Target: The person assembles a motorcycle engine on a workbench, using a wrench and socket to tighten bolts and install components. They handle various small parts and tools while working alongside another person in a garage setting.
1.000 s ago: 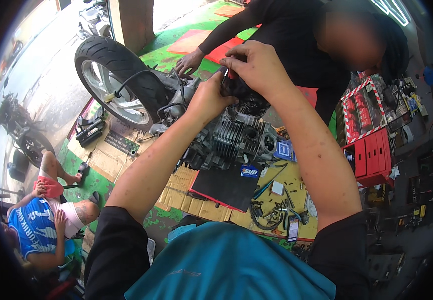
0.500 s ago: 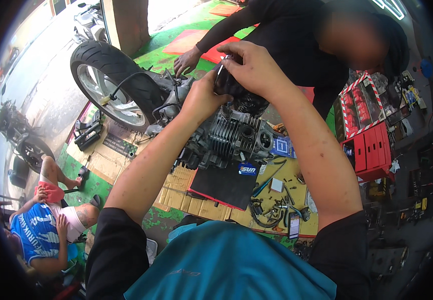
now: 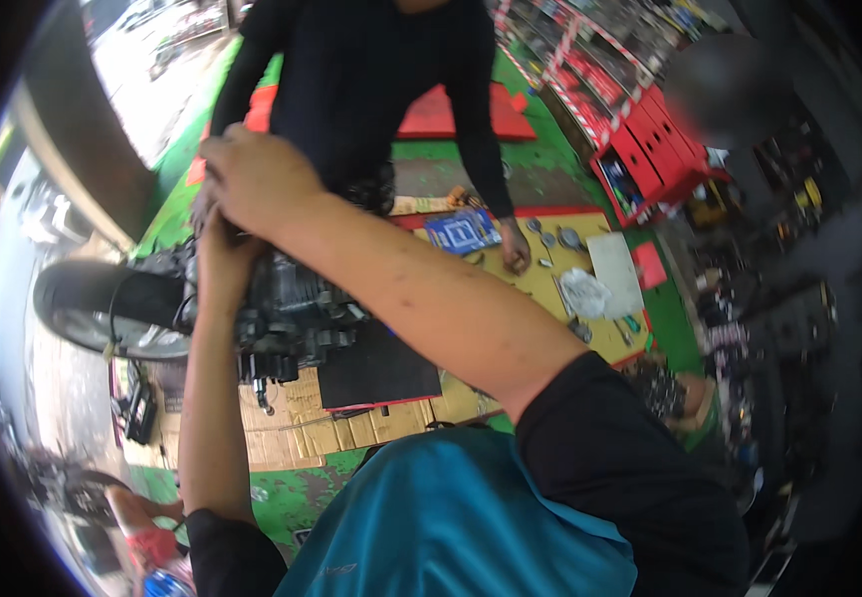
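My right hand (image 3: 260,184) is curled over the top of my left hand (image 3: 224,254), both at the upper side of a motorcycle engine (image 3: 302,294). The fingers of both hands are closed around something dark. It is mostly hidden by the hands and smeared by motion, so its kind cannot be told. The engine lies on a black mat (image 3: 381,378) and cardboard (image 3: 302,428), joined to a rear wheel with a black tyre (image 3: 117,298) at the left. Part of a co-worker's hand seems to be just behind my fingers.
A co-worker in black (image 3: 361,90) stands across the engine, one hand (image 3: 515,249) over the yellow work board (image 3: 575,298). That board carries a blue packet (image 3: 463,231), a plastic bag (image 3: 584,293) and small metal parts. A red tool cabinet (image 3: 655,149) stands at the right.
The view has swung right. The co-worker has straightened from bending and now reaches over the board. My hands stay together at the engine, and the dark part between them shows less.
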The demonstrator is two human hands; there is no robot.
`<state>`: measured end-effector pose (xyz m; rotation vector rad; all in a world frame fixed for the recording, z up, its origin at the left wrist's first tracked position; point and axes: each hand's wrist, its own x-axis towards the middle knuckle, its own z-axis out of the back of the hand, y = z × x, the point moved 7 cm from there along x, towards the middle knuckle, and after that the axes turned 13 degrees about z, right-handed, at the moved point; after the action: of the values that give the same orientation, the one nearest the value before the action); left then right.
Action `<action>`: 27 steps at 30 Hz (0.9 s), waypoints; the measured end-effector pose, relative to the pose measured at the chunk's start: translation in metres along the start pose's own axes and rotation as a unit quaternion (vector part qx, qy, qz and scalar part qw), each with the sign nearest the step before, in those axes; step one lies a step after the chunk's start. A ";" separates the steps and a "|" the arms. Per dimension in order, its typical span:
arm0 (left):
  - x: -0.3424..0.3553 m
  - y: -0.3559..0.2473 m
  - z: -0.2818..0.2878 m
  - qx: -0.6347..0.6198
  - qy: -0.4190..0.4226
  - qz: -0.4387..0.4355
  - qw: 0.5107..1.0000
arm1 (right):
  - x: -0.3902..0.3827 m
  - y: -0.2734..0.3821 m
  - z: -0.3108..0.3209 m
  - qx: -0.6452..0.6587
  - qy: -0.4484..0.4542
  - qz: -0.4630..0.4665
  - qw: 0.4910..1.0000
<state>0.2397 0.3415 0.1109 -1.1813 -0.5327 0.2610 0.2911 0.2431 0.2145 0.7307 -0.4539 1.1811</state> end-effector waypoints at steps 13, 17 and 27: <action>0.013 0.028 0.008 0.200 0.006 0.011 0.980 | -0.012 0.003 -0.018 0.066 -0.078 0.009 0.995; 0.010 0.022 0.008 0.173 -0.001 0.023 0.985 | -0.015 0.004 -0.016 0.058 -0.090 0.001 0.994; 0.017 0.037 0.013 0.204 0.012 0.052 0.977 | -0.013 0.001 -0.021 0.076 -0.064 0.001 0.995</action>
<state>0.2503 0.3741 0.0843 -0.8106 -0.3742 0.4237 0.2847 0.2493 0.1914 0.9415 -0.4741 1.1832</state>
